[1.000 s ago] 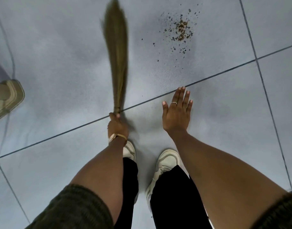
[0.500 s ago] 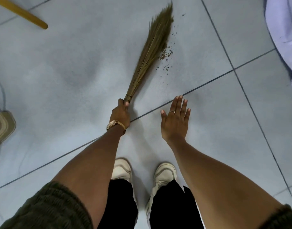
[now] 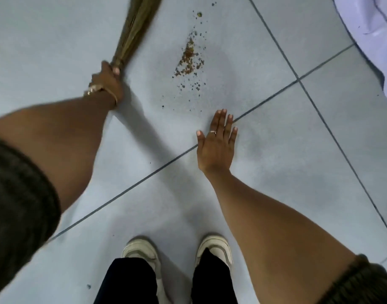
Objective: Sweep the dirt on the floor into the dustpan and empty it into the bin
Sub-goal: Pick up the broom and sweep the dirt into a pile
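Note:
A small heap of brown dirt [image 3: 189,60] lies on the pale grey tiled floor [image 3: 276,172], with loose specks scattered around and below it. My left hand [image 3: 109,82], wearing a gold bracelet, is shut on the bound end of a straw hand broom [image 3: 134,29]. The broom's bristles point up and away to the top edge, left of the dirt and apart from it. My right hand [image 3: 216,143] hovers flat with fingers spread, holding nothing, below and right of the dirt. No dustpan or bin shows.
My two white shoes [image 3: 142,255] stand at the bottom centre. A pale lilac cloth or sheet [image 3: 372,36] hangs at the top right corner. Dark grout lines cross the floor diagonally.
The broom has swung left off the dirt, which now lies uncovered in a narrower heap. My left hand moved left and up. The view shifted closer to the dirt.

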